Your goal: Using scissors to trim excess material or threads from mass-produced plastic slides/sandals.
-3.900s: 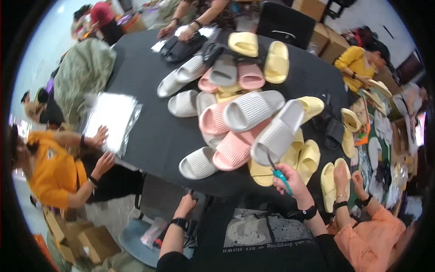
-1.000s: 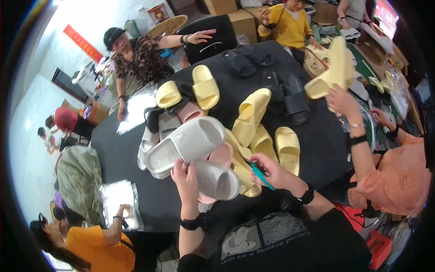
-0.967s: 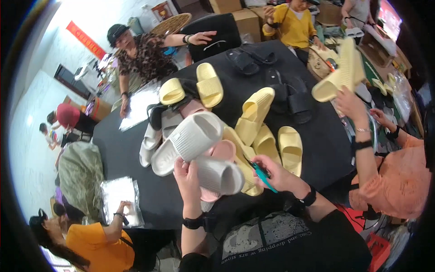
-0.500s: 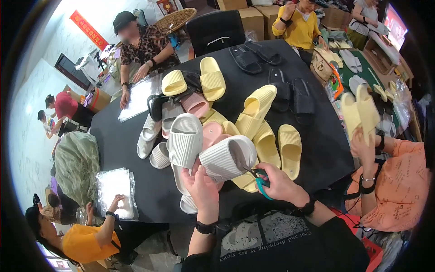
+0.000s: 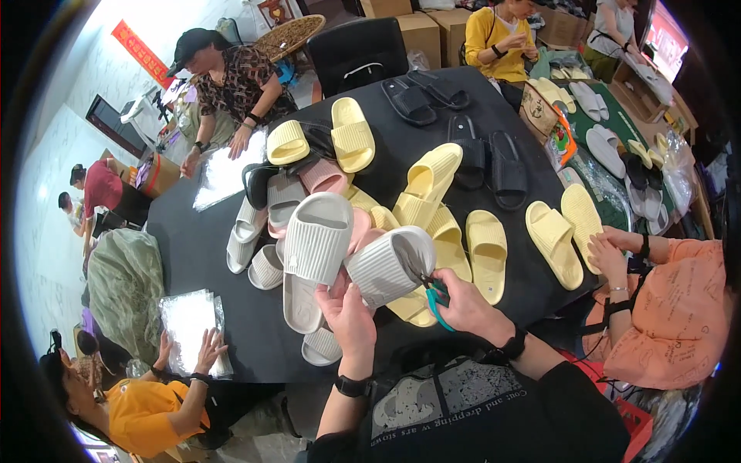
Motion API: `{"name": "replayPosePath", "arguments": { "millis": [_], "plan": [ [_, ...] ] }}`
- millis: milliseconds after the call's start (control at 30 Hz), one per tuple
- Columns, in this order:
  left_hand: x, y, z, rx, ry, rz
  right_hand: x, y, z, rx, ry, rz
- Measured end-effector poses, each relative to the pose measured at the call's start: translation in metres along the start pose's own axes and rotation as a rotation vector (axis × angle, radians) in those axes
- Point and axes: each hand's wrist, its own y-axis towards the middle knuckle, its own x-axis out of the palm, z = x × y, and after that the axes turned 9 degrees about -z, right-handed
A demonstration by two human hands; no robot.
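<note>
My left hand (image 5: 349,318) is closed on a pale grey ribbed slipper (image 5: 378,272), its thumb and fingers at the slipper's near left edge. A matching pale grey slipper (image 5: 318,238) lies against it on the left; whether my fingers also grip that one, I cannot tell. In my right hand (image 5: 469,307) are teal-handled scissors (image 5: 437,302), their blades at the opening of the strap on the right side of the held slipper. Under and around both slippers is a pile of yellow, pink and grey slippers, including a yellow slide (image 5: 428,185) and a pink one (image 5: 324,176).
Black slippers (image 5: 468,147) lie at the far right of the dark table (image 5: 193,255). A yellow pair (image 5: 554,245) sits by a co-worker's hands (image 5: 614,255) on the right. Clear plastic bags (image 5: 189,328) lie near left, beside another co-worker; more bags (image 5: 228,174) are at far left.
The co-worker on the right has lowered a yellow pair from the air onto the table. My hands hold the slipper and scissors as before, with the blades still at the strap opening.
</note>
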Motion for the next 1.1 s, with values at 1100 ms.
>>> {"name": "replayPosePath", "arguments": {
  "millis": [1100],
  "plan": [
    [-0.03, -0.031, -0.03, -0.157, 0.571, -0.382, -0.02, 0.047, 0.005, -0.043, -0.092, 0.062]
  ]
}}
